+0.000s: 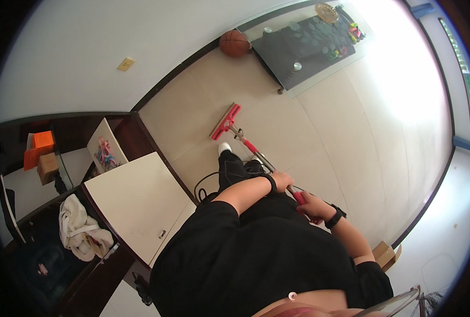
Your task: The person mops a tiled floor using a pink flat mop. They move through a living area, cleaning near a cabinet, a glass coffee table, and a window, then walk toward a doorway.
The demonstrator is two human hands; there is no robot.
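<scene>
A red sponge mop (226, 122) rests with its wide head on the tiled floor, just ahead of my white shoe. Its metal pole slants from the head back toward my waist. My left hand (282, 180) is closed round the pole, and a black band circles that wrist. Farther up, my right hand (315, 205) grips the red handle end, with a black watch on its wrist. The fingers of both hands are partly hidden by the pole and by the hands themselves.
A basketball (234, 43) lies against the wall beside a low glass-topped table (277, 58). At left stands a cabinet (140, 195) with one door (106, 145) swung out. Black cords (199, 185) loop near my legs. A cardboard box (385, 255) sits behind at right.
</scene>
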